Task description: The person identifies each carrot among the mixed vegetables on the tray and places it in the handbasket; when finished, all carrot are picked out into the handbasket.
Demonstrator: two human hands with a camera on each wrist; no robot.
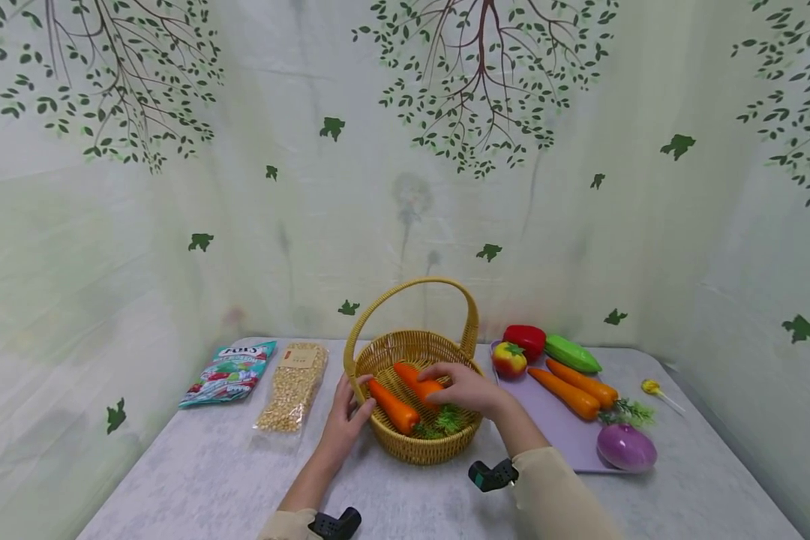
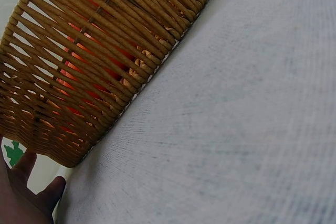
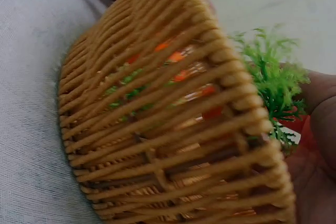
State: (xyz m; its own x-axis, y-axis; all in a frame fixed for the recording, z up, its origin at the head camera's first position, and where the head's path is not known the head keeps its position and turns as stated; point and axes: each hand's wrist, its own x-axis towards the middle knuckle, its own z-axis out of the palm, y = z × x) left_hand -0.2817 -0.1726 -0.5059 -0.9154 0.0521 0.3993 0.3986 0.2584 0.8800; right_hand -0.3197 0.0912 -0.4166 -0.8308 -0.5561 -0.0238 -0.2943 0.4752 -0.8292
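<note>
Orange carrot [image 1: 415,382]: right fingers [image 1: 443,370] are pinching it; left fingers [image 1: 343,391] are gripping the basket's [image 1: 421,451] nine-o'clock side, maybe stopping wobbles.

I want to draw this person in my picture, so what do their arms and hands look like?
Both arms wear plain, light beige sleeves: a left sleeve and a right sleeve. Near each cuff is a small, black, bent gadget: the left gadget and the right gadget, which has a little greenish patch. The left hand and right hand wear no gloves.
</note>
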